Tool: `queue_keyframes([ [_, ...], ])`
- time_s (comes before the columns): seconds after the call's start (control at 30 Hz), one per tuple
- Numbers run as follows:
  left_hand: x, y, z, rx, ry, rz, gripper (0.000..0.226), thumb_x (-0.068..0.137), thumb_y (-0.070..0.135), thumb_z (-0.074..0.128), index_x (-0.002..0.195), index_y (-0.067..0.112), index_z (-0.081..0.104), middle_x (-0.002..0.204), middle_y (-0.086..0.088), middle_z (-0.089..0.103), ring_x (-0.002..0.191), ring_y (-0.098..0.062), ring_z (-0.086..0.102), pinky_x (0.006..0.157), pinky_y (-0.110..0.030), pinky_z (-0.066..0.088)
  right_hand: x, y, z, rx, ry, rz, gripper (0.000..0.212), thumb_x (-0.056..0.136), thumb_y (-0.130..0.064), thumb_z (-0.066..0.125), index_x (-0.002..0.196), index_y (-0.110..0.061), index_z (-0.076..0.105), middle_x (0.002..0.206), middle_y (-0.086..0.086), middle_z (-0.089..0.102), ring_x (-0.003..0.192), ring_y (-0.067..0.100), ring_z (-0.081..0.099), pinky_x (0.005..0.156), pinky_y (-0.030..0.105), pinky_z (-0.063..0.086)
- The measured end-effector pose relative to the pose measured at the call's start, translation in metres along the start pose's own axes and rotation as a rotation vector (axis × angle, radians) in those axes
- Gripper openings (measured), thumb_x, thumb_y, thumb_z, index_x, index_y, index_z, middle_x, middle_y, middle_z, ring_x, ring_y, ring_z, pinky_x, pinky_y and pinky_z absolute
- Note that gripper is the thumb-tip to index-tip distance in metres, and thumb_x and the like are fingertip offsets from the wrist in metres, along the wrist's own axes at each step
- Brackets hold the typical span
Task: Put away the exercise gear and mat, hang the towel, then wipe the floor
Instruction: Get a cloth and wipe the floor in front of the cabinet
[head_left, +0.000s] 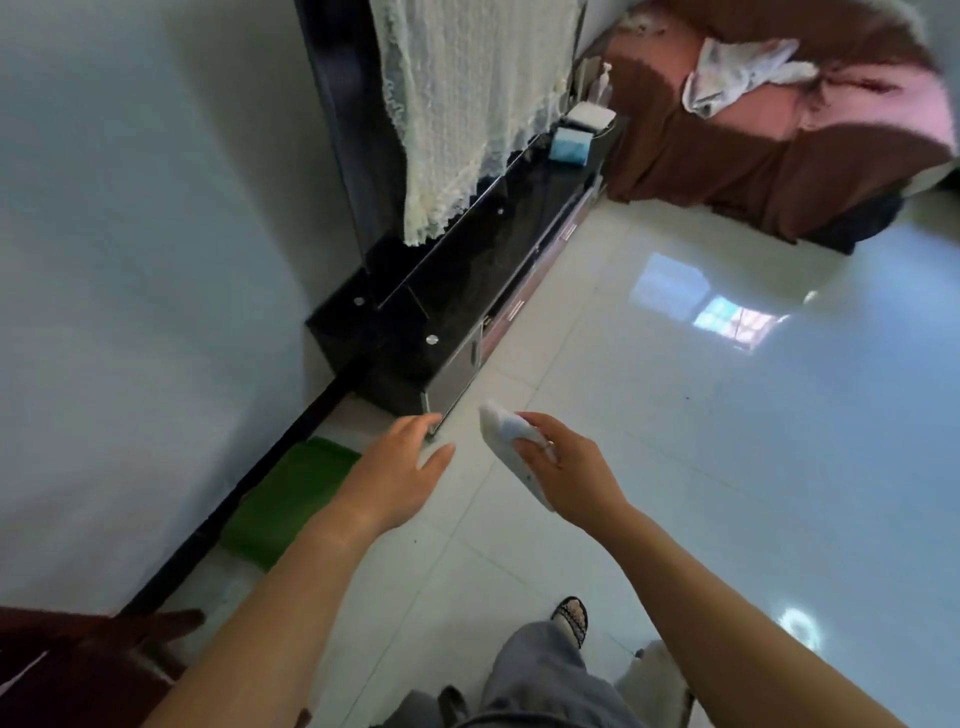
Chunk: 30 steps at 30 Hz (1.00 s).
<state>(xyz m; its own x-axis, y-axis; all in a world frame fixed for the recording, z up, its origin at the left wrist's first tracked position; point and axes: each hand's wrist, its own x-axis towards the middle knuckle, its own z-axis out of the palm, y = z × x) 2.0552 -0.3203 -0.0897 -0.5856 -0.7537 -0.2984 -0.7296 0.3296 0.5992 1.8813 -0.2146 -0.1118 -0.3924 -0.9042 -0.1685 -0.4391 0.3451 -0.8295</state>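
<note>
Where the wall meets the floor, a green mat (291, 499), matte and rectangular, lies flat against the black skirting, just beside the near end of a glossy black, glass-topped cabinet (467, 291). The left hand (408, 467) hovers over the tiles by the cabinet's near corner, fingers straight and slightly spread, holding nothing. The right hand (571, 467) pinches a flat, oblong white cloth (498, 431) between thumb and fingers, its top end sticking out beyond them. The floor (727, 467) is shiny pale tile mirroring a window. Cream lace (467, 104) drapes over the cabinet's back edge. Crumpled white fabric (737, 78) lies on a brown and pink sofa (727, 166). A patterned slipper (571, 616) shows below.
</note>
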Motion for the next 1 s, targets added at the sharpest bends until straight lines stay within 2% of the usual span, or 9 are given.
queue_keyframes([
  [0.1, 0.042, 0.063, 0.032, 0.03, -0.054, 0.051, 0.049, 0.095, 0.04, 0.044, 0.14, 0.023, 0.035, 0.146, 0.003, 0.034, 0.13, -0.016, 0.037, 0.105, -0.031, 0.031, 0.015, 0.037, -0.062, 0.025, 0.067, 0.04, 0.023, 0.094, -0.03, 0.051, 0.115, -0.036, 0.058, 0.1, -0.009, 0.064, 0.086, 0.017, 0.062, 0.065, 0.014, 0.045],
  [0.2, 0.082, 0.122, 0.064, 0.084, -0.121, 0.141, 0.05, 0.095, 0.04, 0.043, 0.14, 0.022, 0.034, 0.146, 0.002, 0.035, 0.129, -0.016, 0.038, 0.106, -0.031, 0.03, 0.025, 0.073, -0.12, 0.017, 0.136, 0.072, 0.024, 0.094, -0.031, 0.051, 0.116, -0.033, 0.059, 0.099, -0.011, 0.064, 0.087, 0.013, 0.061, 0.068, 0.015, 0.045],
  [0.33, 0.124, 0.183, 0.092, 0.138, -0.2, 0.239, 0.052, 0.095, 0.042, 0.042, 0.142, 0.022, 0.031, 0.148, 0.004, 0.033, 0.133, -0.014, 0.034, 0.108, -0.03, 0.028, 0.033, 0.109, -0.188, 0.015, 0.216, 0.128, 0.023, 0.094, -0.032, 0.05, 0.115, -0.032, 0.06, 0.099, -0.009, 0.065, 0.089, 0.015, 0.063, 0.076, 0.029, 0.051],
  [0.4, 0.143, 0.205, 0.101, 0.154, -0.226, 0.271, 0.052, 0.094, 0.043, 0.042, 0.142, 0.024, 0.031, 0.148, 0.005, 0.032, 0.134, -0.013, 0.033, 0.109, -0.031, 0.028, 0.038, 0.121, -0.216, 0.03, 0.264, 0.155, 0.022, 0.094, -0.031, 0.05, 0.114, -0.032, 0.06, 0.096, -0.011, 0.064, 0.086, 0.012, 0.062, 0.074, 0.026, 0.05],
  [0.5, 0.175, 0.225, 0.108, 0.165, -0.261, 0.277, 0.053, 0.094, 0.045, 0.041, 0.142, 0.025, 0.03, 0.149, 0.007, 0.031, 0.135, -0.012, 0.032, 0.109, -0.031, 0.028, 0.054, 0.138, -0.243, 0.032, 0.284, 0.186, 0.023, 0.095, -0.034, 0.048, 0.116, -0.032, 0.059, 0.094, -0.013, 0.062, 0.083, 0.009, 0.061, 0.069, 0.018, 0.048],
  [0.67, 0.237, 0.228, 0.106, 0.181, -0.265, 0.236, 0.053, 0.095, 0.043, 0.042, 0.142, 0.023, 0.03, 0.148, 0.005, 0.032, 0.135, -0.012, 0.031, 0.109, -0.031, 0.028, 0.108, 0.16, -0.258, 0.018, 0.192, 0.239, 0.025, 0.095, -0.038, 0.047, 0.117, -0.035, 0.056, 0.1, -0.008, 0.066, 0.087, 0.019, 0.066, 0.075, 0.032, 0.053],
  [0.8, 0.301, 0.239, 0.102, 0.126, -0.256, 0.218, 0.053, 0.095, 0.042, 0.042, 0.142, 0.023, 0.03, 0.148, 0.004, 0.031, 0.134, -0.014, 0.033, 0.107, -0.031, 0.029, 0.169, 0.162, -0.275, 0.004, 0.149, 0.24, 0.025, 0.095, -0.039, 0.046, 0.118, -0.037, 0.056, 0.102, -0.01, 0.065, 0.087, 0.017, 0.066, 0.074, 0.031, 0.054],
  [0.93, 0.368, 0.262, 0.09, 0.094, -0.247, 0.212, 0.053, 0.095, 0.043, 0.042, 0.142, 0.023, 0.03, 0.148, 0.004, 0.032, 0.133, -0.014, 0.034, 0.107, -0.033, 0.031, 0.231, 0.157, -0.304, -0.005, 0.144, 0.259, 0.025, 0.095, -0.033, 0.046, 0.118, -0.036, 0.056, 0.1, -0.01, 0.064, 0.088, 0.015, 0.064, 0.072, 0.024, 0.051],
  [1.0, 0.399, 0.276, 0.085, 0.1, -0.255, 0.219, 0.053, 0.095, 0.043, 0.042, 0.142, 0.023, 0.03, 0.149, 0.004, 0.032, 0.134, -0.014, 0.033, 0.108, -0.032, 0.03, 0.261, 0.156, -0.319, -0.001, 0.15, 0.272, 0.025, 0.095, -0.032, 0.047, 0.118, -0.037, 0.056, 0.1, -0.009, 0.065, 0.088, 0.017, 0.064, 0.071, 0.026, 0.052],
])
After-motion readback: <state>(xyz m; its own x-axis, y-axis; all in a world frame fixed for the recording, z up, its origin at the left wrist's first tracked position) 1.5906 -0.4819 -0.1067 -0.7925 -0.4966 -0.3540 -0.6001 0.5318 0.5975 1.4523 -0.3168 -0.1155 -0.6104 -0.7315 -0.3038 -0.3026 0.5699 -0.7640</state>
